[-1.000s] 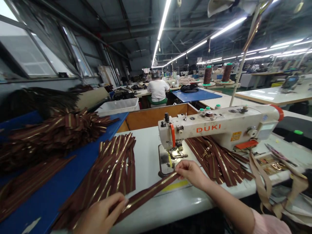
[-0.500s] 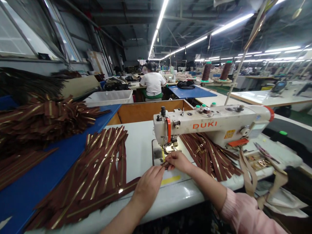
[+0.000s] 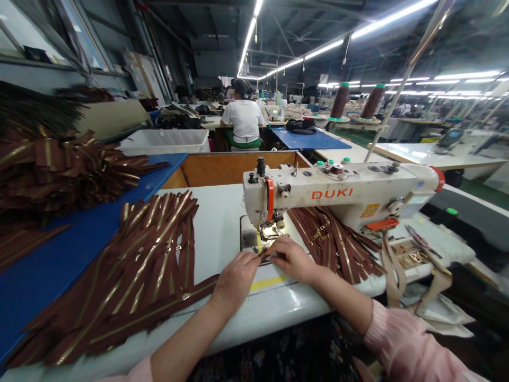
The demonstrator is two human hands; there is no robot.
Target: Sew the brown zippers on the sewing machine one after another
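**Left hand (image 3: 236, 281) and right hand (image 3: 292, 260) together, clamped on a brown zipper (image 3: 159, 310) at the DUKI sewing machine (image 3: 342, 193).**
The zipper trails along the desk (image 3: 222, 223) front edge. Zipper stacks (image 3: 155, 249) and (image 3: 334, 244) lie either side of the needle; progress cannot be determined.

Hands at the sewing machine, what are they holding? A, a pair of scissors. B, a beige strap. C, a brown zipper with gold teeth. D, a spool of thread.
C. The left hand and right hand both pinch the brown zipper, just in front of the sewing machine.
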